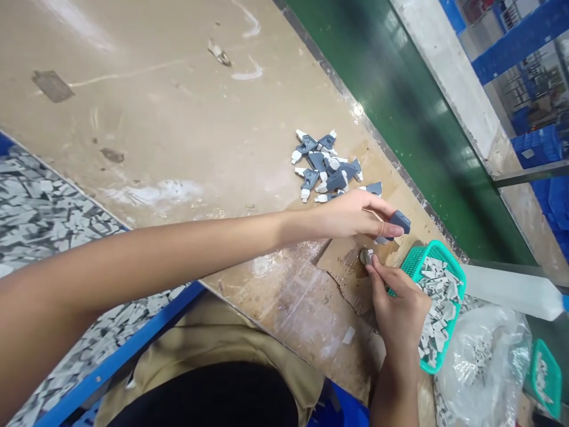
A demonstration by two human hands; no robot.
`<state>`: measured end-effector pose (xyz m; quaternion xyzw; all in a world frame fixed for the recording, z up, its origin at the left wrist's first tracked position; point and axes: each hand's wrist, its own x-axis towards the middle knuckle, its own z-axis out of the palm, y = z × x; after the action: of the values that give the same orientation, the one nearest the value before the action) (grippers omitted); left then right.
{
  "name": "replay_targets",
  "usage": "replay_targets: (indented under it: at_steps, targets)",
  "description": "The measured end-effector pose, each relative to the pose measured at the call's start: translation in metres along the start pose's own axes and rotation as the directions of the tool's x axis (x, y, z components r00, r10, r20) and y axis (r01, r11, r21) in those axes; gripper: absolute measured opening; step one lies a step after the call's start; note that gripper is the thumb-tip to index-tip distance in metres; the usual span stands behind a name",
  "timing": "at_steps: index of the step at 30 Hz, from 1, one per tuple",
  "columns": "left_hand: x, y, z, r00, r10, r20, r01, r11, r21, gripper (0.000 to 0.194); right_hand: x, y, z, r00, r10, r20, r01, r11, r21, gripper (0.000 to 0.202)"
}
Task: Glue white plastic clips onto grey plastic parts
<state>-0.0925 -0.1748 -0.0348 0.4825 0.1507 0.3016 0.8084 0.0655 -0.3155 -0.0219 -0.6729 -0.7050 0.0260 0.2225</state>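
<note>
Between the thumb and fingers of my left hand (355,216) is a dark grey plastic part (400,221), held above the cardboard. Below it, my right hand (398,296) pinches a small white piece (370,255) at a small round dark dish (364,257) on the cardboard sheet (340,261). Behind my left hand lies a pile of grey parts with white ends (329,166). A green basket (460,284) full of small white and grey pieces stands just right of my right hand.
The worn table (178,130) ends at a green surface (400,101) on the far side. A clear plastic bag (484,367) and another green basket (555,385) are at the lower right. At the left, a large blue-edged container (128,356) holds many grey and white pieces.
</note>
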Motion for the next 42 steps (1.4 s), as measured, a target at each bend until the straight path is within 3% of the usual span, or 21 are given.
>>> replay_targets:
  at_steps: [14,19,22,24,29,34,42]
  targets:
    - [0.0,-0.001,-0.002,0.998,0.003,-0.056,0.0,0.999,0.039,0.018,0.001,-0.003,0.0,0.999,-0.032,0.028,0.034,0.998,-0.051,0.017]
    - [-0.001,-0.002,0.0,0.996,-0.013,-0.089,0.016,0.999,0.036,0.018,0.0,-0.001,-0.003,0.992,0.11,-0.058,-0.101,0.985,0.142,0.017]
    - [-0.002,-0.002,0.002,0.993,-0.008,-0.118,0.014,0.999,0.051,0.018,0.0,0.001,-0.005,0.955,0.248,-0.165,-0.195,0.94,0.282,0.016]
    - [-0.001,-0.004,0.004,0.992,-0.014,-0.122,0.023,0.997,0.074,0.017,0.0,0.001,-0.005,0.925,0.282,-0.253,-0.186,0.92,0.346,0.017]
    - [-0.001,-0.013,0.008,0.997,-0.035,-0.067,0.044,0.989,0.142,0.016,0.0,-0.004,-0.008,0.895,0.202,-0.397,-0.052,0.933,0.357,0.021]
    - [-0.003,-0.019,0.013,0.999,-0.04,0.006,0.038,0.982,0.186,0.016,-0.001,-0.006,-0.01,0.924,0.138,-0.356,-0.008,0.939,0.343,0.031]
    - [-0.007,-0.02,0.018,0.998,-0.052,0.019,0.048,0.985,0.168,0.015,-0.003,-0.002,-0.009,0.954,0.081,-0.288,0.011,0.953,0.304,0.031]
